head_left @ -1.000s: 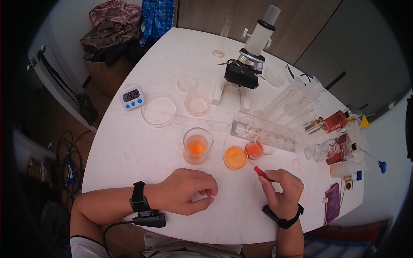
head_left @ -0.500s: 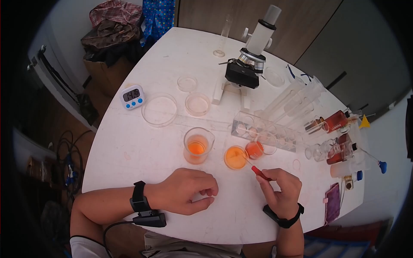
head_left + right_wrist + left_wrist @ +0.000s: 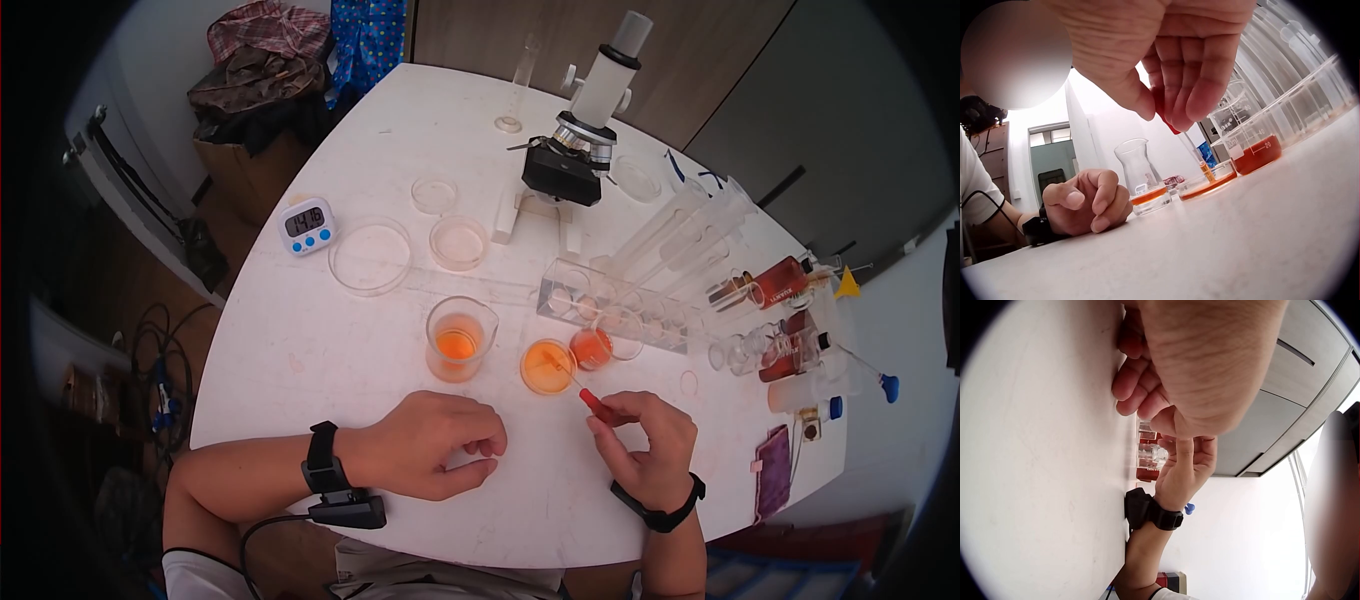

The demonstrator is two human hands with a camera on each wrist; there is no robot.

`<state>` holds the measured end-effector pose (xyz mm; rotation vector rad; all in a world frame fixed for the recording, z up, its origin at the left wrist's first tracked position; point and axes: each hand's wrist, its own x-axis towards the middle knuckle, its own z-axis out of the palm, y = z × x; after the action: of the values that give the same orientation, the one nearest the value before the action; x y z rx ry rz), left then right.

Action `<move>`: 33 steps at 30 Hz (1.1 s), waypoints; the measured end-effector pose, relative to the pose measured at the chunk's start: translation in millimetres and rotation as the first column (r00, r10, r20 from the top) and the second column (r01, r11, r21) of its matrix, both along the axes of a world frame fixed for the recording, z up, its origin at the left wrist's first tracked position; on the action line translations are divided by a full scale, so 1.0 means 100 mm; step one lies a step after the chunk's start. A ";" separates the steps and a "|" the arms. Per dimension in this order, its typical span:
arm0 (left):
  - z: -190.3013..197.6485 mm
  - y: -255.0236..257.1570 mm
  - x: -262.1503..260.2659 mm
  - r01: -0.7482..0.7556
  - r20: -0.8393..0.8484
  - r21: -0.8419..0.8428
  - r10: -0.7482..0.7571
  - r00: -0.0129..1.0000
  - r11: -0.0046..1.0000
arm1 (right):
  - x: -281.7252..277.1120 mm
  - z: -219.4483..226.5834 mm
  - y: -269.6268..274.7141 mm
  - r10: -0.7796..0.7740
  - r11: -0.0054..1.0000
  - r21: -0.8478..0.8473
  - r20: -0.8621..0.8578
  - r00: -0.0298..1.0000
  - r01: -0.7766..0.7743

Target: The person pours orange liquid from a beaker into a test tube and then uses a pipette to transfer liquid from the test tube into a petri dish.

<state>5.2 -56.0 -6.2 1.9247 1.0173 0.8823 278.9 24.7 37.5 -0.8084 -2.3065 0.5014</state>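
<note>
My right hand (image 3: 650,445) pinches the red rubber bulb of a glass dropper (image 3: 1168,119) between thumb and fingers. The dropper slants down and its tip reaches into the orange liquid of a small petri dish (image 3: 548,367); some orange shows inside the tube in the right wrist view. Just behind that dish stands a small beaker (image 3: 1259,154) of red-orange liquid. To the left is a larger glass beaker (image 3: 461,340) with a shallow layer of orange liquid. My left hand (image 3: 440,445) rests on the table in front of it, fingers loosely curled and holding nothing.
A clear test tube rack (image 3: 610,310) stands behind the dishes, with brown-red bottles (image 3: 782,283) to the right. A microscope (image 3: 580,150) is at the back. Several petri dishes (image 3: 370,257) and a digital timer (image 3: 307,226) lie on the left of the white table (image 3: 300,350).
My right hand has shifted slightly left, bringing the dropper from beside the small beaker further over the orange dish. My left hand stays put.
</note>
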 end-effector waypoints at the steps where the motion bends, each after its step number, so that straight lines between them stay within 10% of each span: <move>1: 0.00 0.00 0.00 0.000 -0.008 0.001 0.000 1.000 1.000 | 0.00 0.00 0.00 -0.009 1.000 0.015 -0.019 1.000 0.009; 20: 0.00 0.00 -0.01 -0.001 0.012 0.001 0.001 1.000 1.000 | 0.20 -0.23 0.00 -0.095 0.970 0.138 -0.548 0.831 0.201; 33: -0.02 0.00 -0.01 0.001 0.023 0.010 -0.001 1.000 1.000 | 0.18 -0.17 0.05 -0.306 0.930 0.030 -0.492 0.815 0.367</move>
<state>4.6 -55.8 -7.8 1.9194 0.9998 0.9088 297.1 29.8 20.6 -0.8922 -1.6705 0.3449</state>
